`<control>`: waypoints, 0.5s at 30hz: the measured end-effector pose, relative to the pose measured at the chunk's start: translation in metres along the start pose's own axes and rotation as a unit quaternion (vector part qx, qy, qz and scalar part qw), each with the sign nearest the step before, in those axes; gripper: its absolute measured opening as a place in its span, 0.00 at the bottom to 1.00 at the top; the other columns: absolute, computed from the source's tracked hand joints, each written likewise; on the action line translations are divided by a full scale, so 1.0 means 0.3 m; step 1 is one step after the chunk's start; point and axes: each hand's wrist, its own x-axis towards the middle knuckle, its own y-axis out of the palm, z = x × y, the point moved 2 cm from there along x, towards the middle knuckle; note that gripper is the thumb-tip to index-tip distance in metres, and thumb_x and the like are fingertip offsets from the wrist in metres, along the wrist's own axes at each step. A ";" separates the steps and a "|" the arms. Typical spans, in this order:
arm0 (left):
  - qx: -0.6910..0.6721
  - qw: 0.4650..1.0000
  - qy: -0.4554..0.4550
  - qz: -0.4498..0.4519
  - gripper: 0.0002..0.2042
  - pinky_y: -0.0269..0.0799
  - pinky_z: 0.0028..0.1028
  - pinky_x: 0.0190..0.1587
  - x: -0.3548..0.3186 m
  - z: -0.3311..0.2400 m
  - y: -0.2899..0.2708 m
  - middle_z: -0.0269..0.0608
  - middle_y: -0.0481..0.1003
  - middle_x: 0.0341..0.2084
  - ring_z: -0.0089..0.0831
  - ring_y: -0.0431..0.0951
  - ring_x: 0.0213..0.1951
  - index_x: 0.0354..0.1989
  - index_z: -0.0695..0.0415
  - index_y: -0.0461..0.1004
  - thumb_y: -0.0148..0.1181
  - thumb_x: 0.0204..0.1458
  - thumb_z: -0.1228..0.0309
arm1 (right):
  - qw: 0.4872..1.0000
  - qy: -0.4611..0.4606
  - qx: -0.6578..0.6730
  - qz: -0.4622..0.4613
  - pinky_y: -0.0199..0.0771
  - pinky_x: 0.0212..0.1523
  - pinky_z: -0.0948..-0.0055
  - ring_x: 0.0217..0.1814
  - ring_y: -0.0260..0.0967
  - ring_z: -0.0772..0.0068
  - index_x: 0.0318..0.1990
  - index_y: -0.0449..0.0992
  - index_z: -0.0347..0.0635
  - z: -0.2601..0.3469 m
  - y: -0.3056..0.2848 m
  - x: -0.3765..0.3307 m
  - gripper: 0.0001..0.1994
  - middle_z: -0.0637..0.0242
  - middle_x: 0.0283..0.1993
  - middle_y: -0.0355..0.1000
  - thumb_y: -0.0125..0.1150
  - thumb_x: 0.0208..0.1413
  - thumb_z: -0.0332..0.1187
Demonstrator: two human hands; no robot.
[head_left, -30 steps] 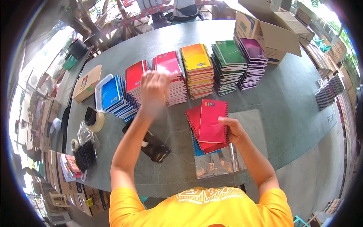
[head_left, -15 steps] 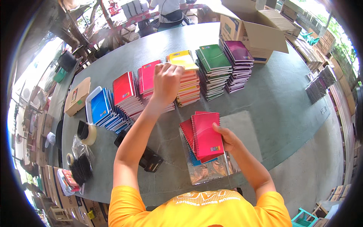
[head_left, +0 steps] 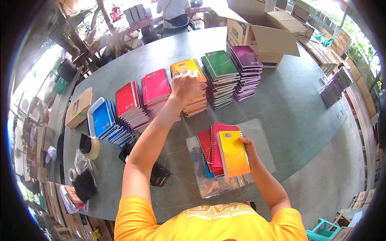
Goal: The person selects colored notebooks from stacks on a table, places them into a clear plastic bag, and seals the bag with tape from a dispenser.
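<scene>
My left hand is at the top of the stack of yellow-orange spiral notebooks. Its fingers bend over the top cover, with the thumb at the near right edge. In my right hand is a fanned bunch of spiral notebooks: a yellow notebook in front, a pink notebook behind it, then a red notebook and a blue notebook showing at the edges. Beneath the bunch lies a clear plastic sleeve on the grey-green table.
Further notebook stacks stand in a row: blue in a white tray, red, pink, green, purple. An open carton is behind. Tape rolls and a black tool lie left.
A yellow notebook has joined the front of the bunch in my right hand. My left hand has shifted onto the yellow stack's top. The view has moved slightly.
</scene>
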 end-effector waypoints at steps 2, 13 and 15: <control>-0.017 0.998 -0.029 -0.054 0.17 0.70 0.33 0.39 -0.003 0.014 -0.032 0.44 0.77 0.26 0.40 0.76 0.35 0.30 0.58 0.75 0.57 0.50 0.54 | 0.999 -0.027 -0.027 -0.029 0.74 0.48 0.58 0.44 0.74 0.55 0.50 0.69 0.33 0.011 -0.008 -0.007 0.24 0.51 0.46 0.73 0.55 0.45 0.38; -0.412 0.842 0.324 0.128 0.22 0.62 0.39 0.58 -0.144 -0.346 -0.090 0.51 0.72 0.48 0.47 0.68 0.55 0.45 0.56 0.75 0.45 0.41 0.88 | 0.996 -0.034 -0.079 0.022 0.73 0.50 0.58 0.48 0.72 0.56 0.54 0.65 0.34 0.132 -0.025 -0.129 0.25 0.52 0.50 0.71 0.57 0.49 0.35; -0.340 0.920 0.193 -0.028 0.17 0.57 0.40 0.61 0.002 -0.294 -0.079 0.53 0.71 0.49 0.47 0.66 0.57 0.45 0.58 0.75 0.49 0.46 0.81 | 0.998 -0.029 -0.059 -0.016 0.73 0.50 0.59 0.47 0.73 0.58 0.52 0.66 0.34 0.122 -0.021 -0.153 0.22 0.53 0.49 0.72 0.58 0.47 0.31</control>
